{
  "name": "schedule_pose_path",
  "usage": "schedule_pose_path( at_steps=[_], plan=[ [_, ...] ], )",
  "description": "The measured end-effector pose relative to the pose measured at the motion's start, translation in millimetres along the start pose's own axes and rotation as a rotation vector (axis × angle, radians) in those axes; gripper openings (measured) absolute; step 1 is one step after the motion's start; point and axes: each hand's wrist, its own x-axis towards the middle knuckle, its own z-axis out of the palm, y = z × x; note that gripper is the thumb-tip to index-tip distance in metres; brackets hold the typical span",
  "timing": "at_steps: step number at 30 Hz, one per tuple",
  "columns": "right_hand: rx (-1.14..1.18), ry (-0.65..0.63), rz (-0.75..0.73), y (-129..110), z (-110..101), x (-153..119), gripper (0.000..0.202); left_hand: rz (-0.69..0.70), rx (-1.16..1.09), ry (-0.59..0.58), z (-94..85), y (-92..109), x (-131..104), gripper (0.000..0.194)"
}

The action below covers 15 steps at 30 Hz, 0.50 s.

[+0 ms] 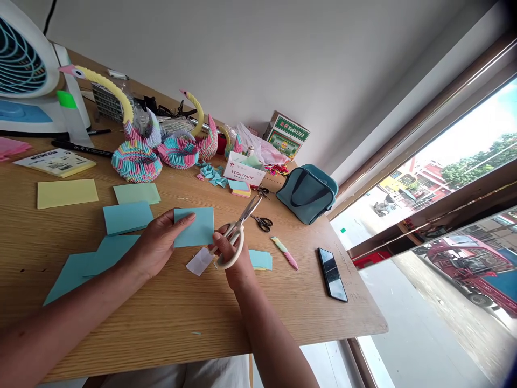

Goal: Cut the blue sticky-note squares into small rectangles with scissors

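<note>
My left hand [159,240] pinches the left side of a blue paper [196,226], thumb on top. In my right hand [230,253] are white-handled scissors [238,229], their blades pointing up and away to the right; its fingertips are beside the paper's right edge. A small white paper piece [200,262] lies on the table below the held paper. Blue sheets [127,217] lie left of and under my left forearm. Near my right hand is a small blue stack [260,260].
Folded-paper swans [137,160] stand at the back near a fan [28,70]. A sticky note box [244,170], black scissors [263,223], a teal bag [307,193], a folded paper strip [285,253] and a phone [332,274] are on the wooden table [173,323].
</note>
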Motion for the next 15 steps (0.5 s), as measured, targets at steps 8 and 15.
schedule_pose_path(
  at_steps=[8,15],
  plan=[
    [-0.030,0.141,-0.069,-8,-4,0,0.025,-0.034,0.146,-0.134,-8.3,-3,4,0.040],
    [-0.112,0.108,-0.178,-16,-12,2,0.025,-0.065,0.355,-0.419,-13.4,-3,6,0.037]
  ],
)
